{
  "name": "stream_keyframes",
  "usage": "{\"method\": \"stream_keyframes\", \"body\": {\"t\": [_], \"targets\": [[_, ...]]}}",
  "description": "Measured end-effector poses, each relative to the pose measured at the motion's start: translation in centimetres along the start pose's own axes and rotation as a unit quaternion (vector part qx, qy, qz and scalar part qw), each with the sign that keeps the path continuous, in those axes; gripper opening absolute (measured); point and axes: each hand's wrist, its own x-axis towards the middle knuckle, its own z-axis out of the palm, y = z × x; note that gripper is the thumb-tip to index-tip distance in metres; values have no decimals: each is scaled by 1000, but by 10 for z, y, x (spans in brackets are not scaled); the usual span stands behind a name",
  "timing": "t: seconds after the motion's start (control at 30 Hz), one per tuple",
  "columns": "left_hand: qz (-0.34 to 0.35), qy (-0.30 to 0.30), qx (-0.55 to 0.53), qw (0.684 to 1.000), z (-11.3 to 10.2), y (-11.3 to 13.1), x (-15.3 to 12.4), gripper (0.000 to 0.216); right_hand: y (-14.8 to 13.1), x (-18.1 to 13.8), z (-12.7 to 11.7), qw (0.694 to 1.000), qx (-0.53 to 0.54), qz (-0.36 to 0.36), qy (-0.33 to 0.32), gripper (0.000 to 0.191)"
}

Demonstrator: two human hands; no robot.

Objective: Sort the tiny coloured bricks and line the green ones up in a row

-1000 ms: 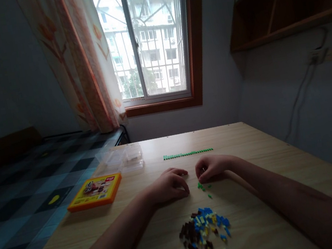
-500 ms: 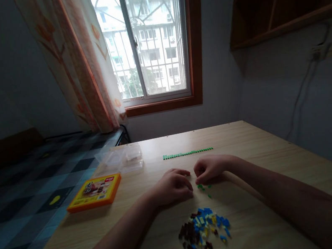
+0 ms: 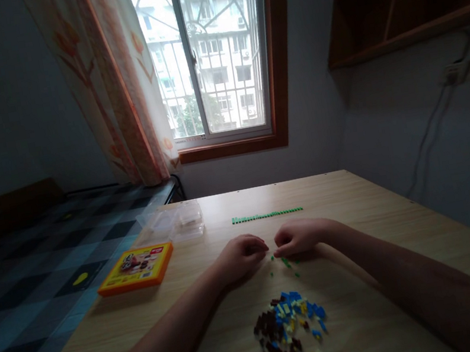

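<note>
My left hand (image 3: 244, 254) rests low over the table, its fingers curled together; whatever they hold, if anything, is hidden. Opposite it, my right hand (image 3: 295, 236) is closed, with a fingertip down beside small green bricks (image 3: 286, 262). A few loose green pieces lie scattered between and just below the hands. Beyond them runs a long row of tiny green bricks (image 3: 267, 215), lined up side by side. Nearer to me spreads a pile of brown bricks (image 3: 268, 326), mixed with blue bricks (image 3: 315, 310), cream and yellow ones.
At the left of the wooden table (image 3: 348, 205) lies an orange and yellow box (image 3: 137, 268). Behind it stands a clear plastic container (image 3: 173, 221). A bed with checked cover (image 3: 45, 280) adjoins the left edge, and a window (image 3: 225, 63) is ahead.
My left hand has drawn slightly up and its fingers have closed in, uncovering loose green pieces near it. My right fingertip has shifted a little to the left.
</note>
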Motion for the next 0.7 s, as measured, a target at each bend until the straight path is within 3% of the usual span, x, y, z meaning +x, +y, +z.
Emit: {"method": "stream_keyframes", "body": {"t": [0.13,0.43,0.7], "targets": [[38,6,79,996,1,5,-3,20,3,-7,-8,996,63,-13,-69,42],[68,-22,123,990,-1,2,-5,18,-3,-8,-9,996,68,7,-60,39],[66,-6,111,992,0,-1,-2,13,21,-4,-6,982,174,-25,-63,29]]}}
